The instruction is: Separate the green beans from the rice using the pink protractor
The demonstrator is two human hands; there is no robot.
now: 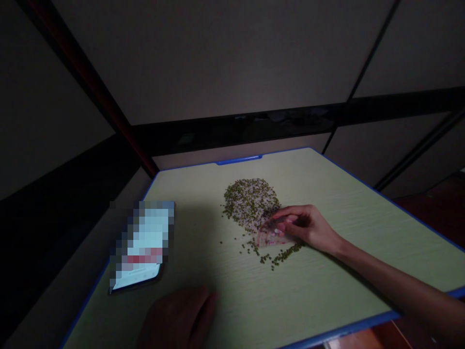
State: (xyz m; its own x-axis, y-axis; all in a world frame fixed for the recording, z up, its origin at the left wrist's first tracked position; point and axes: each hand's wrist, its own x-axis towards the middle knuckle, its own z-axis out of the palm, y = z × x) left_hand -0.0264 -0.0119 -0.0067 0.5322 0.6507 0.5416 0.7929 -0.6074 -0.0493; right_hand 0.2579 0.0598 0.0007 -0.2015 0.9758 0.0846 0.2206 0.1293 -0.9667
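Note:
A pile of small green beans mixed with pale grains [250, 198] lies in the middle of the light table. My right hand [308, 228] pinches a clear, pinkish half-round plastic piece, which looks like a protractor [267, 237], between thumb and fingers. Its curved edge is at the near right side of the pile. Loose green beans [283, 254] lie in a strip just in front of it. In deep shadow at the near edge, my left hand [178, 315] rests on the table with its fingers curled together; nothing shows in it.
A phone [145, 274] with a lit, partly blurred screen is at the table's left side. The table [348, 194] has a blue rim and a blue handle [240, 160] at its far edge. Dark cabinet panels [236, 58] stand close behind.

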